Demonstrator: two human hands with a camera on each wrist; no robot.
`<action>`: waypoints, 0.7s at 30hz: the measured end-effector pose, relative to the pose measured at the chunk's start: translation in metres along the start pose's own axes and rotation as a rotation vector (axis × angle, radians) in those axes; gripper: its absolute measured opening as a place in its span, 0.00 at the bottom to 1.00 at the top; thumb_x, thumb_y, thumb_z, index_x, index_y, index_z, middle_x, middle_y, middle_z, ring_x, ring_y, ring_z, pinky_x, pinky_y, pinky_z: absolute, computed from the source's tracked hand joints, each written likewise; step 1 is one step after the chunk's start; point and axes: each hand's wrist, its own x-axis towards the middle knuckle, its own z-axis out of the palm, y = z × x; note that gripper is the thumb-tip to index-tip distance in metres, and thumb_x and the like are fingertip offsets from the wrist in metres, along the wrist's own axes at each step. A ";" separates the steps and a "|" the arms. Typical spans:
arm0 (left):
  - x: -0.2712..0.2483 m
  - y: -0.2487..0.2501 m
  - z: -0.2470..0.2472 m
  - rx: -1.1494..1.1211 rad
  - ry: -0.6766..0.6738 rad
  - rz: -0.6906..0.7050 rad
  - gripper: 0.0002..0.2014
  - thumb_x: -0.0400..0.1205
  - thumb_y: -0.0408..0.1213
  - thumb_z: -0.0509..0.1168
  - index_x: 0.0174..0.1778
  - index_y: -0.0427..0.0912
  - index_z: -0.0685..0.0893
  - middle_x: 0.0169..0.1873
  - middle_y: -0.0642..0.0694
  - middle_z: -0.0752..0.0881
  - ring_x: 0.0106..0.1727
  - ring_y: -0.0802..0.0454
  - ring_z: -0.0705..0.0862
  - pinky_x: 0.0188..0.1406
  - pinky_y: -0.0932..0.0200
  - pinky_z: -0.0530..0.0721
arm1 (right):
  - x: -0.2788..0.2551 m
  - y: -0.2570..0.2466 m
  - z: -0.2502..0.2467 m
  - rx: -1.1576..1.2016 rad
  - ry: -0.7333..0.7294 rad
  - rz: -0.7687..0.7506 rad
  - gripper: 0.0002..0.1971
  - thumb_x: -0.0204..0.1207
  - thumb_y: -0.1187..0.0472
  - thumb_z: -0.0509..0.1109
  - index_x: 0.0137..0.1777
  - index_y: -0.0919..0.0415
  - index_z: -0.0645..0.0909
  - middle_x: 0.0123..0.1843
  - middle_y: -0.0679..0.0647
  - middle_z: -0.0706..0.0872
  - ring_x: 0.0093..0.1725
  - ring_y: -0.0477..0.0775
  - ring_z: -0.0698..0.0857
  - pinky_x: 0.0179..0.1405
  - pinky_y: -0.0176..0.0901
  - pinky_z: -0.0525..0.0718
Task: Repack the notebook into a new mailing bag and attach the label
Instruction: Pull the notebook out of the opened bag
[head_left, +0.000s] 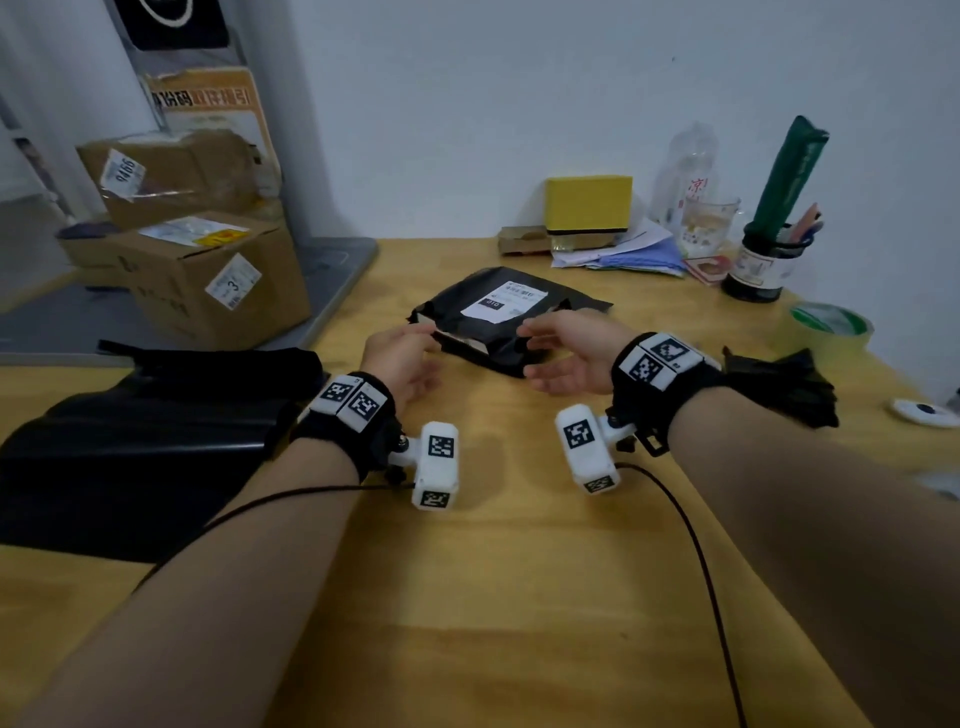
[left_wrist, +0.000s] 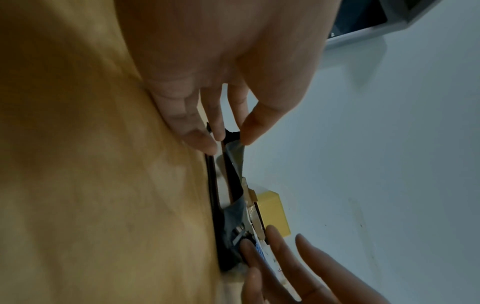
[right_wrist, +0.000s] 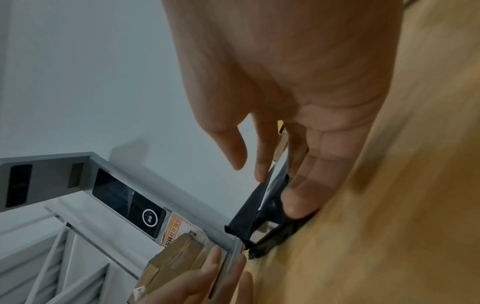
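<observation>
Black plastic, torn open along its near edge, is what we have in front of us: the old black plastic mailing bag (head_left: 511, 317) lies flat in the middle of the yellow wooden table (head_left: 519, 597), its white printed label (head_left: 505, 301) facing up, so the label stays readable and reachable for peeling later. At the torn mouth a pale edge shows, which we judge to be the notebook (head_left: 470, 347), not yet drawn out. Our left hand (head_left: 400, 356) pinches the bag's near-left torn flap between thumb and fingertips, lifting it to widen the opening. Our right hand (head_left: 566, 353) sits at the near-right corner with fingers loosely extended; its lower fingers press against the plastic there, gripping nothing, likely to keep the bag from sliding as the flap is pulled. To the left, black folded plastic sheeting (head_left: 156, 447) lies ready, probably the new bags. Against the far wall stands a yellow rectangular box (head_left: 588, 201).
</observation>
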 end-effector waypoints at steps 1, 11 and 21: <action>0.006 -0.001 0.000 -0.026 -0.003 -0.002 0.13 0.82 0.26 0.65 0.56 0.46 0.88 0.51 0.44 0.88 0.48 0.45 0.88 0.39 0.54 0.86 | 0.007 0.001 0.002 0.017 0.005 0.003 0.16 0.83 0.58 0.72 0.69 0.60 0.83 0.67 0.57 0.82 0.49 0.62 0.89 0.36 0.50 0.91; 0.044 0.000 0.014 -0.143 -0.112 0.004 0.15 0.83 0.27 0.64 0.61 0.47 0.89 0.50 0.44 0.88 0.39 0.49 0.90 0.21 0.64 0.75 | 0.052 -0.004 0.005 0.045 0.023 0.045 0.14 0.82 0.60 0.72 0.66 0.60 0.84 0.62 0.59 0.87 0.45 0.59 0.89 0.38 0.53 0.93; 0.048 0.006 0.025 -0.059 -0.118 -0.094 0.16 0.85 0.31 0.61 0.67 0.47 0.85 0.57 0.49 0.86 0.41 0.54 0.88 0.17 0.67 0.67 | 0.044 -0.007 0.007 -0.046 -0.019 0.070 0.11 0.82 0.58 0.71 0.62 0.57 0.88 0.61 0.54 0.84 0.47 0.59 0.86 0.49 0.56 0.93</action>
